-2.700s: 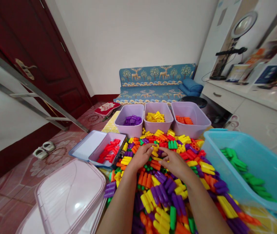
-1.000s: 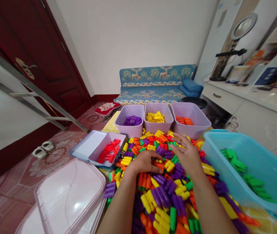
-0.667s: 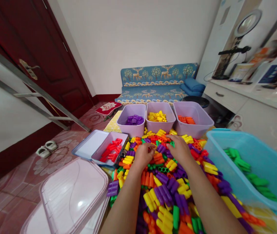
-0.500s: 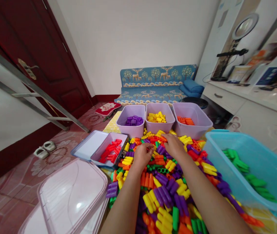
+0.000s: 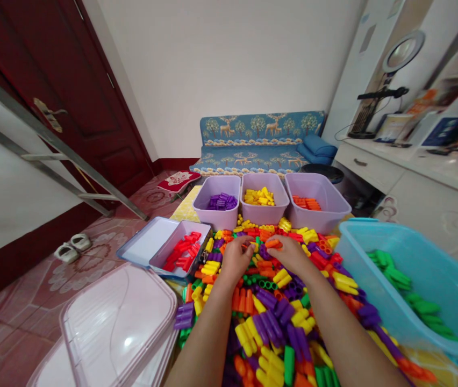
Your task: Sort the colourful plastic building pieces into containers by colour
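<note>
A heap of plastic tube-shaped building pieces [image 5: 267, 290] in purple, yellow, orange, red and green covers the table under both forearms. My right hand [image 5: 291, 253] is closed on an orange tube piece [image 5: 273, 244], pinched between thumb and fingers just above the heap's far part. Close by on the left, my left hand [image 5: 236, 259] has its fingers curled together; a bit of orange shows at the fingertips, but what they hold is unclear. Behind the hands stand lilac bins with purple pieces [image 5: 221, 201], yellow pieces [image 5: 259, 196] and orange pieces [image 5: 307, 203].
A turquoise bin [image 5: 398, 231] with green pieces stands at the right. On the left lies an opened case [image 5: 158, 236] holding red pieces [image 5: 184, 250], with pale lids [image 5: 120, 317] stacked nearer. Farther off are a blue sofa [image 5: 249, 153], a ladder [image 5: 51, 145] and a white cabinet [image 5: 422, 188].
My right hand has drawn slightly nearer and up from the heap, now with an orange tube piece in its fingers. My left hand has hardly moved.
</note>
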`<state>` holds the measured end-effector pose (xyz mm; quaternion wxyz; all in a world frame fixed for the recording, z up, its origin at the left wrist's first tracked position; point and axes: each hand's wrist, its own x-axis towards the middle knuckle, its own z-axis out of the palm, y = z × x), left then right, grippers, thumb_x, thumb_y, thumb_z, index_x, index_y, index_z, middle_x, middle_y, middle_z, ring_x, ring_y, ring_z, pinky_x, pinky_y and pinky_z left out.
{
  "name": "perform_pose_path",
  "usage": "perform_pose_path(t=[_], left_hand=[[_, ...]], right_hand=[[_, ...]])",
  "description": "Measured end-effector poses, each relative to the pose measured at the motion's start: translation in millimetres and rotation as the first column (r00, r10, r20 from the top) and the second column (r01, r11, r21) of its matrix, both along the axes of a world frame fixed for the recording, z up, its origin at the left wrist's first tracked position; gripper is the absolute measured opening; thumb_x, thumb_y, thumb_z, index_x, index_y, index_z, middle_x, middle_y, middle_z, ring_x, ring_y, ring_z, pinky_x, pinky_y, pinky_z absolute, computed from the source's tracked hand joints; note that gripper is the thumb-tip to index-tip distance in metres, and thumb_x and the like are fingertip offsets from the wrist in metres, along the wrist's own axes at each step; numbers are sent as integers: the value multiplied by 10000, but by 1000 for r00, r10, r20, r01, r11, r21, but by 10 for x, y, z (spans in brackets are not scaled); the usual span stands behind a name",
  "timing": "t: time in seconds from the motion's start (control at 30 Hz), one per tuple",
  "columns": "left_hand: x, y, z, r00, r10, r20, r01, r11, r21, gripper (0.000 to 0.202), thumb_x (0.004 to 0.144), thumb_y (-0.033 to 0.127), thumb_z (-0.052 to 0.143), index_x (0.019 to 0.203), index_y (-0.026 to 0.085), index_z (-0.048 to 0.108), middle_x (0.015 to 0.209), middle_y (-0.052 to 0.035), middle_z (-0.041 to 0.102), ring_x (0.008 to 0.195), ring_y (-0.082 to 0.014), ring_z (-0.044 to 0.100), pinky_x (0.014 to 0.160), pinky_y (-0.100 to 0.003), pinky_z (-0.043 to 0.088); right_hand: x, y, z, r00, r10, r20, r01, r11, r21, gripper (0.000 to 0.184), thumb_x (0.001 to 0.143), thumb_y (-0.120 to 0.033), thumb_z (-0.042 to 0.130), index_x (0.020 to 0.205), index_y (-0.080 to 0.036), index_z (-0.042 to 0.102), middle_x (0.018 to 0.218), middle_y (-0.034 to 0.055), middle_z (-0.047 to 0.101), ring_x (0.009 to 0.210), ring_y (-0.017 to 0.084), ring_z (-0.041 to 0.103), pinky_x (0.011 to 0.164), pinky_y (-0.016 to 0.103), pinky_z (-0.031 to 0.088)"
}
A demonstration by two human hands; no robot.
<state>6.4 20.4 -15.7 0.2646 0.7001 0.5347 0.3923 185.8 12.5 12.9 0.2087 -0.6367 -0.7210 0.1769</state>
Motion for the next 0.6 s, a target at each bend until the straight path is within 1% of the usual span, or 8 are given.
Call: perform_pose_path(t=[0.1,0.17,0.27,0.33,0.4,0.47,0.53,0.6], left_hand=[[5,-1,4,1000,-18,3,18,1000,22,273,800,205,553,1036,142,674,1002,-94,702,908,-193,637,822,-312,488],[6,2,-7,999,-32,-10,32,999,23,255,799,203,554,1011,142,682,1012,-98,700,903,-193,636,822,-314,490],[6,10,-27,1000,-31,0,31,1000,3,256,801,204,552,1015,145,679,1018,-96,699,833,-178,640,797,-310,499],[6,15,-38,1000,-25,12,25,1000,-9,269,799,198,552,1033,147,672,1022,-92,699,803,-169,639,789,-308,502],[5,19,-49,1000,-24,8,24,1000,-14,279,796,197,555,1046,146,668,1022,-92,699,799,-168,637,790,-309,503],[4,24,-62,1000,-28,-3,28,1000,-14,288,793,198,560,1057,150,664,1022,-91,697,810,-169,635,795,-311,502],[2,25,-74,999,-32,-8,32,999,-14,303,790,196,564,1076,160,659,1023,-86,696,822,-167,635,798,-310,502],[2,19,-77,999,-34,-17,34,999,-24,338,784,198,573,1113,166,645,1020,-85,696,821,-170,638,793,-312,503]], right_hand=[[24,-113,-125,986,-25,-164,39,996,84,257,775,-239,541,990,-189,672,987,63,701,940,217,646,850,333,477],[15,-140,-169,986,-56,-156,77,988,137,268,765,-205,528,986,-182,678,1080,85,665,1014,225,620,916,356,456],[-38,-86,-158,986,-21,-164,50,984,173,372,743,-131,488,1068,-186,660,1243,91,590,1153,221,553,1012,362,402],[-81,-7,-124,985,-16,-174,43,987,153,496,729,-104,473,1205,-186,589,1326,95,542,1220,224,509,1050,378,367],[-110,78,-94,987,-26,-157,39,996,82,602,722,-108,483,1321,-172,488,1386,117,493,1259,242,476,1060,408,350],[-118,146,-75,992,-31,-121,32,999,4,655,722,-132,505,1371,-160,425,1424,138,448,1284,264,447,1055,426,346],[-111,180,-66,995,-28,-93,25,999,-39,663,709,-148,529,1364,-170,432,1422,137,451,1277,274,453,1034,420,361],[-100,175,-64,994,3,-110,-10,998,-62,612,692,-159,549,1301,-196,501,1346,114,539,1204,268,522,984,391,404]])
